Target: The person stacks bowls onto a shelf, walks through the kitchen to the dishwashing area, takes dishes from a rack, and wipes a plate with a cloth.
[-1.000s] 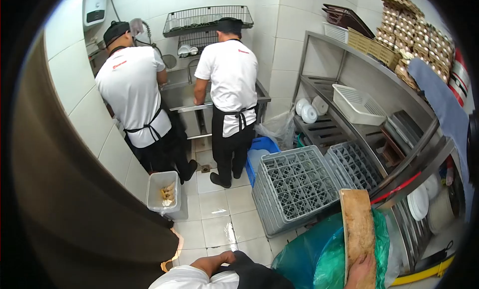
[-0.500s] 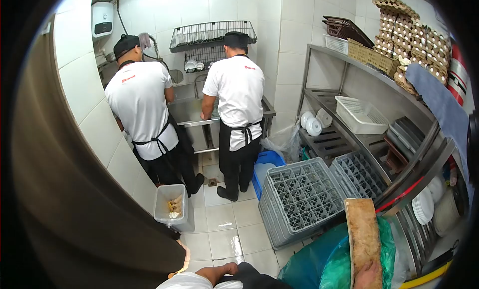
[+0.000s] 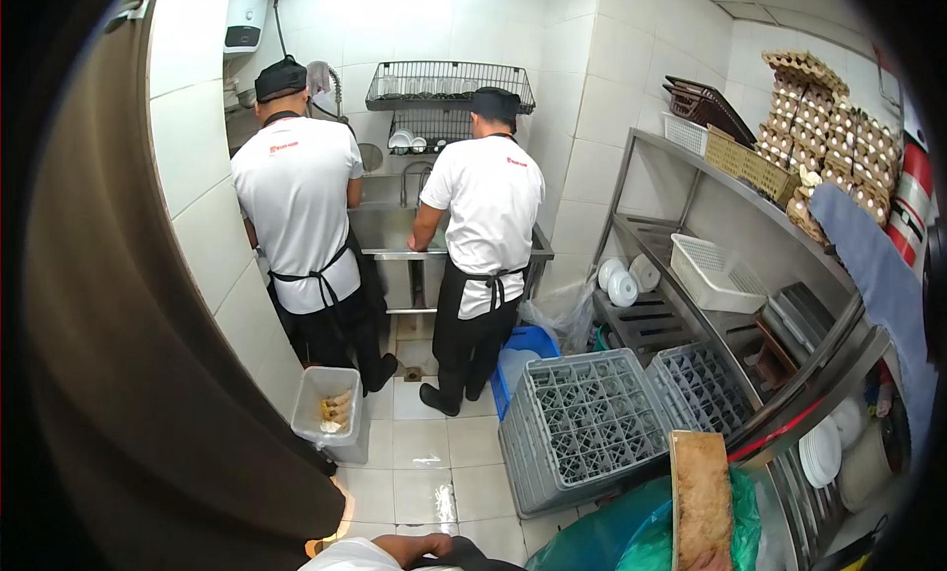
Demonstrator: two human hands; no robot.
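My right hand (image 3: 698, 559) is at the bottom edge, gripping the lower end of a long, worn brown wooden board (image 3: 702, 492). Only part of this hand shows. The board stands upright in front of a green plastic bag (image 3: 641, 532). At bottom centre my left hand (image 3: 432, 545) is against my dark clothing, its fingers curled; whatever they may hold is hidden. Grey glass racks (image 3: 582, 472), stacked up, are just beyond the board.
Two people in white shirts, one at left (image 3: 296, 186) and one at right (image 3: 488, 201), face a steel sink (image 3: 385, 231). A plastic bin (image 3: 308, 428) stands left on the tiled floor (image 3: 424, 482). Metal shelving (image 3: 715, 320) lines the right; egg trays (image 3: 819, 127) are piled on top.
My view has tilted up slightly, so the scene sits lower in the picture. The board and my right hand appear lower, with less of the hand showing. My right hand still grips the board.
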